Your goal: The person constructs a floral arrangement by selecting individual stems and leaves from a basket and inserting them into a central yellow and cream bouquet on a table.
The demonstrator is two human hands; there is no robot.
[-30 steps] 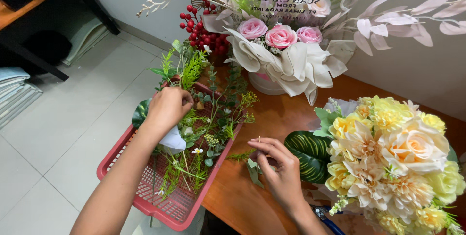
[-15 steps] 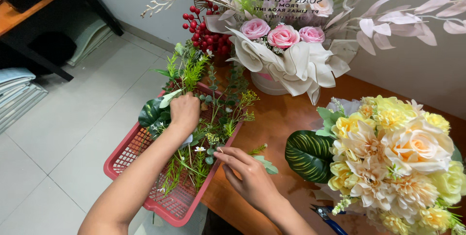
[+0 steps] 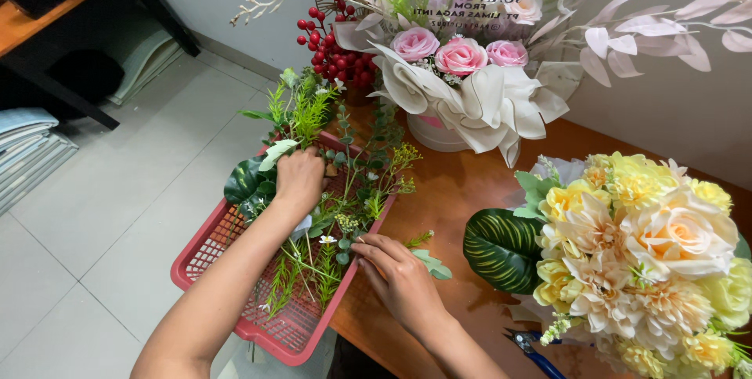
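Both hands sort artificial greenery in a red mesh basket (image 3: 235, 285) that overhangs the left edge of the wooden table (image 3: 446, 199).

The left hand (image 3: 300, 179) is closed over a bunch of stems at the basket's far end; the right hand (image 3: 399, 277) rests at the basket's right rim with fingers loosely curled, touching a sprig (image 3: 427, 258) on the table, though I cannot tell whether it pinches it. The loose greenery (image 3: 337, 214) lies with its long axis running along the basket's length, tips pointing to the far end, toward the red berries (image 3: 333, 46). Judged risk: much of the basket seems to hang past the table edge, so downward pressure from either hand could tip it to the floor. Lifting 1 stem could also drag its tangled neighbours out.
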